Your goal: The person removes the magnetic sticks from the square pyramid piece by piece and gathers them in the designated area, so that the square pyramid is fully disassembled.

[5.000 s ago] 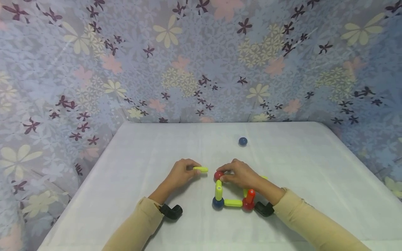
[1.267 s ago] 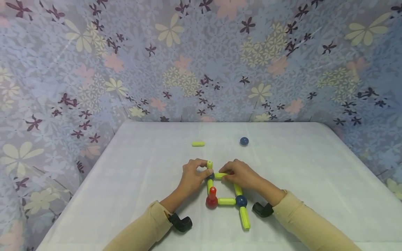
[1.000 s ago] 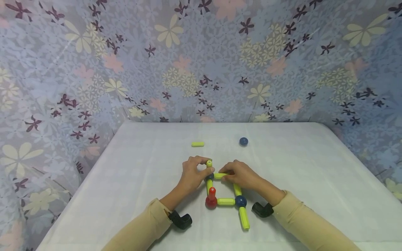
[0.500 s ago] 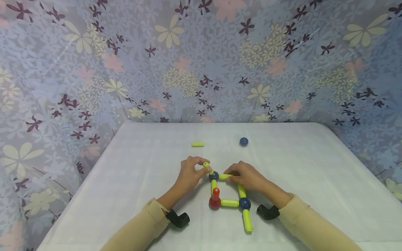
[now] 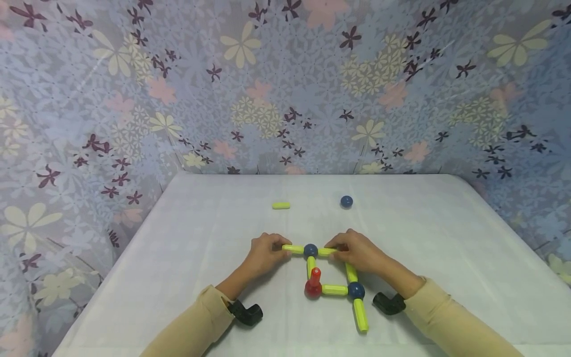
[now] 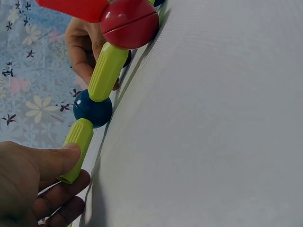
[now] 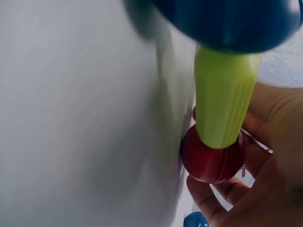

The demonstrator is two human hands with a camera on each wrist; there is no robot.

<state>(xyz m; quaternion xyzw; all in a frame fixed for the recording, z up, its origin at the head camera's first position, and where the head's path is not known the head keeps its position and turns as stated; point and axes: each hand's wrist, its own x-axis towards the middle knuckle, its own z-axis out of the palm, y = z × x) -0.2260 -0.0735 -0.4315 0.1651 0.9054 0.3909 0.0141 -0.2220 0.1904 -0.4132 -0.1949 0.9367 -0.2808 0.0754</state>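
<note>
Yellow-green all over, the outer rod (image 5: pixel 292 249) is pinched between thumb and fingers in the narrow grip of the left hand (image 5: pixel 262 255), its other end meeting the far blue ball (image 5: pixel 311 251). From that ball, the far rod (image 5: pixel 325 252) runs right to the far red ball (image 7: pixel 210 165), and the left rod (image 5: pixel 311 266) comes toward the person to the near red ball (image 5: pixel 313 289). Thumb and fingers of the right hand (image 5: pixel 362 253) curl around the far red ball, as the right wrist view shows; in the head view this hand mostly covers it. The right rod (image 5: pixel 351 272) links it to the near blue ball (image 5: pixel 356 291), and the near rod (image 5: pixel 334 290) joins the 2 near balls, completing a 4-sided outline. On the near red ball stands a red rod (image 5: pixel 315 275), while the front rod (image 5: pixel 361 316) juts from the near blue ball toward the person. These joined pieces lie between the hands on the white-covered table (image 5: pixel 214 208). Farther back, 1 loose rod (image 5: pixel 281 205) and 1 loose blue ball (image 5: pixel 346 201) lie well apart. Beyond hangs floral cloth (image 5: pixel 285 99).
</note>
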